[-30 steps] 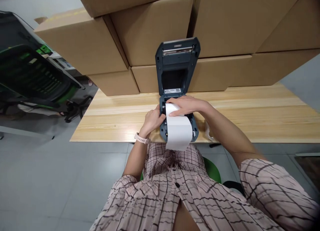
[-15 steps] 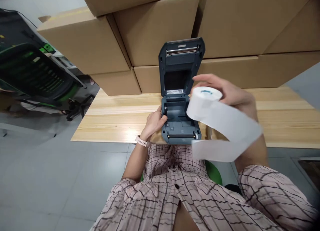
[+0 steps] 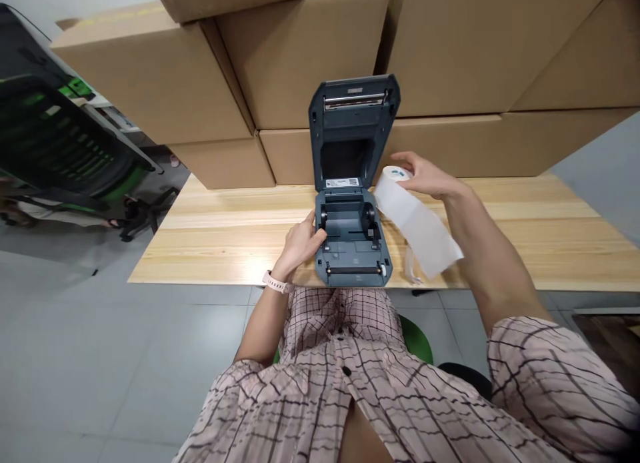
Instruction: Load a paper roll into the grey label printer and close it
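Note:
A dark grey label printer [image 3: 353,249] stands at the table's front edge with its lid [image 3: 354,126] raised. Its inner compartment shows no roll, and two black roll holders are visible. My left hand [image 3: 301,244] grips the printer's left side, thumb over the rim. To the right of the printer, my right hand [image 3: 423,176] is closed round the top of a white paper roll [image 3: 390,189]. A loose strip [image 3: 427,239] unwinds from the roll towards the table's front edge. A thin clear strip [image 3: 411,266] lies beside the paper.
Stacked cardboard boxes [image 3: 310,63] line the back of the wooden table [image 3: 215,243]. An office chair [image 3: 65,143] stands at the far left, with part of another person near it. A green stool seat [image 3: 416,339] shows beneath me.
My right hand has moved the roll away from over the printer, down to its right side. The loose strip now hangs lower and straighter. My left hand stays on the printer.

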A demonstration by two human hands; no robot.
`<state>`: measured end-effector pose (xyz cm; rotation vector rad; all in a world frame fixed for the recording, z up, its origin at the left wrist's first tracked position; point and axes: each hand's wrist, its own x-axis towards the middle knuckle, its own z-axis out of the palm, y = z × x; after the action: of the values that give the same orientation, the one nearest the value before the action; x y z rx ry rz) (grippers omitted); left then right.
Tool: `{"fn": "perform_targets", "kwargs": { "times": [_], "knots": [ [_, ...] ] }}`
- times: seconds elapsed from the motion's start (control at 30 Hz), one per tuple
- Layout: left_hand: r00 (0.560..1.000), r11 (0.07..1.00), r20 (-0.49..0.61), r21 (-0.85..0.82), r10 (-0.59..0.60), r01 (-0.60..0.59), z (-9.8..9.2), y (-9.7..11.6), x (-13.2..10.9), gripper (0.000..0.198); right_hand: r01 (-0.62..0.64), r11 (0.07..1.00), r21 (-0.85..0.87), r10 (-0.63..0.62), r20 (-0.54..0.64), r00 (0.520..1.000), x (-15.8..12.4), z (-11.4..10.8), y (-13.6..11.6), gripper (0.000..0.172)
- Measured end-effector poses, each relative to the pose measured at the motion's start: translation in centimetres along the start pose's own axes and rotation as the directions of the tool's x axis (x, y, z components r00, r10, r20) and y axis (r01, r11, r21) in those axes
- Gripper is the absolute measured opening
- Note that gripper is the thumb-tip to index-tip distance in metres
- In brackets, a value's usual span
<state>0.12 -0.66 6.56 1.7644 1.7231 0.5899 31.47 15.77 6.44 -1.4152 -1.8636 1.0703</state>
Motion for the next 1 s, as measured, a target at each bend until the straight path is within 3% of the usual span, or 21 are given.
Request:
{"fn": "perform_targets", "kwargs": {
  "times": [0.1, 0.2, 0.27, 0.37, 0.43, 0.57, 0.77, 0.87, 1.0],
  "knots": [
    [1.0, 1.0, -0.006, 0.0, 0.004, -0.004, 0.0, 0.0, 0.0, 0.067, 0.004, 1.0, 0.029, -0.004, -0.008, 1.0, 0.7, 1.6, 0.9, 0.107],
    [1.0, 1.0, -0.002, 0.001, 0.004, -0.004, 0.0, 0.0, 0.0, 0.066, 0.053, 0.997, 0.047, -0.052, -0.012, 0.999, 0.1, 1.7, 1.8, 0.106],
    [1.0, 1.0, 0.002, -0.009, -0.001, 0.002, 0.0, 0.0, 0.0, 0.066, 0.072, 0.99, 0.123, -0.069, -0.025, 0.997, -1.5, 1.0, 2.6, 0.101],
    [1.0, 1.0, 0.007, -0.018, -0.001, 0.001, 0.0, 0.0, 0.0, 0.068, 0.016, 0.961, 0.278, 0.003, -0.068, 0.998, -5.4, -0.2, 4.3, 0.074],
    [1.0, 1.0, 0.009, -0.009, 0.009, -0.009, 0.0, -0.1, 0.0, 0.068, -0.064, 0.927, 0.368, 0.07, -0.004, 0.998, -8.2, -0.4, 5.4, 0.061],
    [1.0, 1.0, 0.007, -0.002, 0.01, -0.01, 0.0, -0.1, 0.0, 0.068, -0.147, 0.899, 0.413, 0.091, 0.152, 0.984, -11.1, 1.3, 6.9, 0.067],
    [1.0, 1.0, -0.004, -0.02, -0.005, 0.005, 0.1, -0.1, -0.1, 0.067, -0.145, 0.917, 0.371, 0.072, 0.204, 0.976, -10.4, 3.5, 6.8, 0.053],
    [1.0, 1.0, -0.012, -0.02, -0.004, 0.004, 0.2, -0.1, -0.1, 0.065, -0.087, 0.933, 0.349, -0.008, 0.262, 0.965, -10.4, 3.6, 6.4, 0.066],
    [1.0, 1.0, -0.022, -0.014, -0.006, 0.006, 0.2, -0.1, -0.1, 0.063, -0.081, 0.956, 0.281, 0.002, 0.27, 0.963, -10.6, 3.9, 5.8, 0.073]
  ]
}}
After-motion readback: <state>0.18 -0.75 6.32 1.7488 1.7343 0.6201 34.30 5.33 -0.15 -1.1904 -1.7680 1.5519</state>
